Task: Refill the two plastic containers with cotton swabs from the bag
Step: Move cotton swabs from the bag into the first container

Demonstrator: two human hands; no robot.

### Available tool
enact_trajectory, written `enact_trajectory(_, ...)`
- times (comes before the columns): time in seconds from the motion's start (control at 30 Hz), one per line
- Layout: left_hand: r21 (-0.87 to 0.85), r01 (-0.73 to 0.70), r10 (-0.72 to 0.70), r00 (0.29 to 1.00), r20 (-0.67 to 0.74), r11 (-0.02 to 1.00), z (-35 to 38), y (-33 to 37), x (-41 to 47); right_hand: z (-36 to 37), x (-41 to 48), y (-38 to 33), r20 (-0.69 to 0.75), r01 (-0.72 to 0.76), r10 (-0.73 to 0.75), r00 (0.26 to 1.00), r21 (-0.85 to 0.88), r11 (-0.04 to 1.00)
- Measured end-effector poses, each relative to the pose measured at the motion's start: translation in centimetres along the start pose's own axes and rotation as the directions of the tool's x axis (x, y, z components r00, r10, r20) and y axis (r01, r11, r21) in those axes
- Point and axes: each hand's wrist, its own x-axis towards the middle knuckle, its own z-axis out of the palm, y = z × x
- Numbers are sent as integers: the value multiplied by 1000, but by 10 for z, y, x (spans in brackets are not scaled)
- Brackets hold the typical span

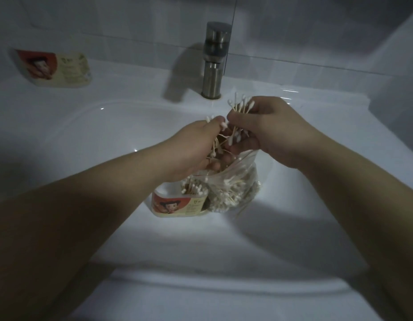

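Both my hands are over the sink basin, above a clear plastic bag [235,191] full of cotton swabs. My right hand [268,133] grips a bundle of cotton swabs [241,105] whose white tips stick up past my fingers. My left hand [198,147] holds a looser bunch of swabs right beside it, fingers curled round them. One plastic container [175,205] with a red and cream label lies in the basin under my left hand, swabs showing inside. A second labelled container [57,68] lies on the counter at the far left.
A metal faucet [214,63] stands on the back rim just behind my hands. The white sink [85,140] fills the view, with a tiled wall behind and a raised white edge at the right.
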Motion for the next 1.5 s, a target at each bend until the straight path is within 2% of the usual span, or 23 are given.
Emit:
enact_trajectory(0.1, 49, 11, -12, 1000, 16, 999, -1, -1, 3, 0, 0, -1, 11, 12, -13, 1000, 36, 999)
enact_trajectory(0.3, -8, 23, -22, 996, 91, 1000, -1, 0, 3, -8, 1, -7, -58, 48, -42, 997, 113, 992)
enact_trajectory(0.4, -23, 42, -41, 999, 31, 999, -2, 2, 4, -10, 1, -8, -71, 58, -52, 996, 84, 995)
enact_trajectory(0.63, -195, 64, -83, 993, -86, 979, -5, 4, 7, -6, 2, -2, -20, 49, -49, 999, -3, 999)
enact_trajectory(0.83, -334, 91, -108, 994, -32, 938, -6, 8, 6, -3, 1, 0, 30, 59, -57, 998, -73, 996)
enact_trajectory(1.07, -579, 6, -92, 988, -120, 815, -14, 21, 11, -2, -2, 0, 99, 49, -35, 995, -142, 989)
enact_trajectory(1.17, -554, -27, -36, 994, -103, 832, -12, 18, 12, -2, -4, 0, 154, 59, -32, 987, -170, 984)
enact_trajectory(1.3, -523, -67, -13, 989, -148, 850, -7, 15, 14, -1, -7, 2, 258, 87, -33, 966, -200, 976)
enact_trajectory(1.5, -619, -93, -11, 987, -163, 780, -5, 17, 14, 2, -5, 4, 207, 103, -47, 977, -267, 958)
